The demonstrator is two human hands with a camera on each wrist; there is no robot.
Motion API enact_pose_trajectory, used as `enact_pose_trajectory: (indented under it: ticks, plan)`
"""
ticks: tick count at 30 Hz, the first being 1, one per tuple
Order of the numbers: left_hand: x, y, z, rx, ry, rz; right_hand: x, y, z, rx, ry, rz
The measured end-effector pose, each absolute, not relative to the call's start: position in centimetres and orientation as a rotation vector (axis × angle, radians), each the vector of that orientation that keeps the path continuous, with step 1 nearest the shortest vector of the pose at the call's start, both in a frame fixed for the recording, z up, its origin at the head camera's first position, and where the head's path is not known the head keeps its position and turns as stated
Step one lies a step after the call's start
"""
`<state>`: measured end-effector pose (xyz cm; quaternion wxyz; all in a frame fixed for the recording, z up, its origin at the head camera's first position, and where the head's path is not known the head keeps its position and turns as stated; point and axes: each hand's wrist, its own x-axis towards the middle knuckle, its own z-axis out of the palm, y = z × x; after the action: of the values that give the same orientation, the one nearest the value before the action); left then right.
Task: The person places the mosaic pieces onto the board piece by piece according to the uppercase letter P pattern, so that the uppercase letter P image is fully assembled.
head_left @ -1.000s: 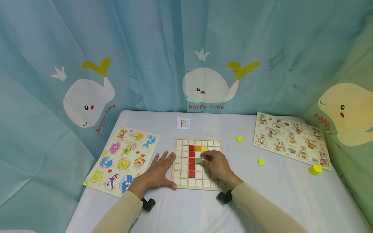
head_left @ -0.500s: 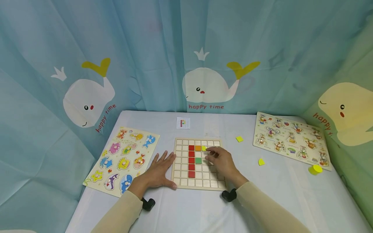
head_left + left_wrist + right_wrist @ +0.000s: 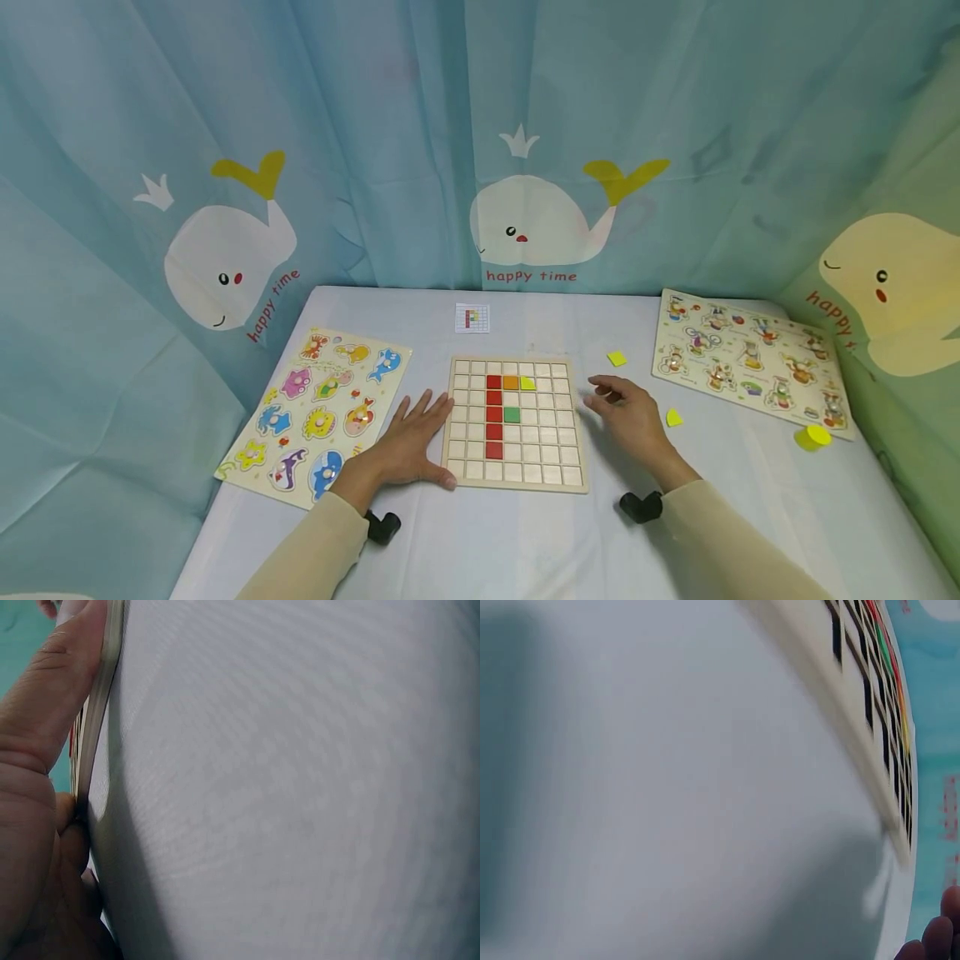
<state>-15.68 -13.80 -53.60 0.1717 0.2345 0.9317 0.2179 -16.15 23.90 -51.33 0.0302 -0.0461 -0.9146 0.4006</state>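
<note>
The left hand [image 3: 408,440] lies flat, palm down, against the left edge of the grid board [image 3: 514,422], its fingers spread and straight, pointing away from the person, the thumb stretched along the board's near left corner. In the left wrist view the thumb [image 3: 56,690] presses along the board's rim. The right hand [image 3: 633,417] sits just right of the board, apart from it, palm down, fingers loosely curled and holding nothing, fingertips turned toward the board's right edge. Both forearms, in beige sleeves, run back toward the person, each with a dark wrist mount.
</note>
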Motion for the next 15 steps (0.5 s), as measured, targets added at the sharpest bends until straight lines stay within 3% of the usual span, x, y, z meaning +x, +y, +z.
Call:
enact_pose_trajectory:
  ticks: [15]
  plan:
    - [-15.7, -13.8, -53.8, 0.658, 2.653, 0.583, -13.0, 33.2, -50.7, -0.337, -2.88, 1.023]
